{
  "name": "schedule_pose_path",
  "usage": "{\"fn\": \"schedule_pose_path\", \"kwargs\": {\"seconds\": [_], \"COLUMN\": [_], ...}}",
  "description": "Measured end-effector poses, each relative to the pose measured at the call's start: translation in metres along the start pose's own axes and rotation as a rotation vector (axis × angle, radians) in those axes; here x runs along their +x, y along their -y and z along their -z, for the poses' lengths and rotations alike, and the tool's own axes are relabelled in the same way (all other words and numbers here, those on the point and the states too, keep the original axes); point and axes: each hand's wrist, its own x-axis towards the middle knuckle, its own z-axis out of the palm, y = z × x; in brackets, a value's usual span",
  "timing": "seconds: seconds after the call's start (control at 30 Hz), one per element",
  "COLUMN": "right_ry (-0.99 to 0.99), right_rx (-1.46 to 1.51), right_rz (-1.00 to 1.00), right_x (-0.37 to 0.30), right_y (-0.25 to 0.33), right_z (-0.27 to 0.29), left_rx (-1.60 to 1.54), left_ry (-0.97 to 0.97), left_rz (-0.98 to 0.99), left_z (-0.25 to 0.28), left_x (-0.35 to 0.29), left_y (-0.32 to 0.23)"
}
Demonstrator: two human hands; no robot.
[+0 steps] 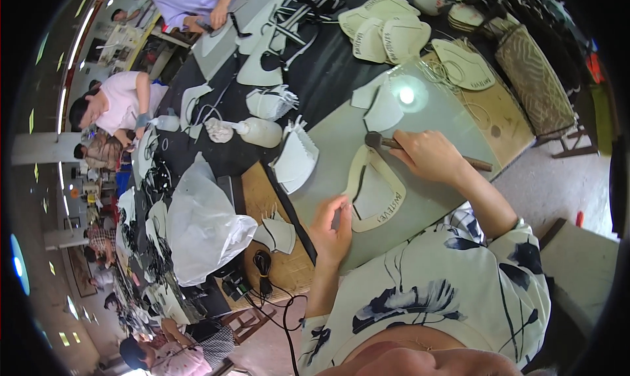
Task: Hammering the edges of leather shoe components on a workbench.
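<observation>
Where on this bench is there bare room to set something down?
Bare glass plate lies between the right hand and the lamp glare, and beside the left hand. Crowded: the black surface past it, stacked with cream shoe pieces.

A shoe-making workshop: a long table [328, 80] piled with cut shoe uppers [384, 31], other workers [115, 107] seated alongside.

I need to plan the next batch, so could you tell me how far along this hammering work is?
Done, seemingly: a stack of shaped pieces at the table's far end. In hand: the right hand holds a hammer over the cream shoe piece that the left hand steadies. Left: loose pieces beside it.
</observation>
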Motion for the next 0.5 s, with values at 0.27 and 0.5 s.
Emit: {"fn": "schedule_pose_path", "kwargs": {"seconds": [0.27, 0.5], "right_ry": [0.025, 0.270], "right_rx": [0.068, -0.118], "right_rz": [0.171, 0.215], "right_x": [-0.008, -0.001], "right_y": [0.019, 0.018], "right_z": [0.029, 0.033], "left_rx": [0.374, 0.069], "left_ry": [0.326, 0.129], "left_rz": [-0.462, -0.039], "left_z": [-0.023, -0.024], "left_x": [0.032, 0.056], "left_y": [-0.015, -0.007]}}
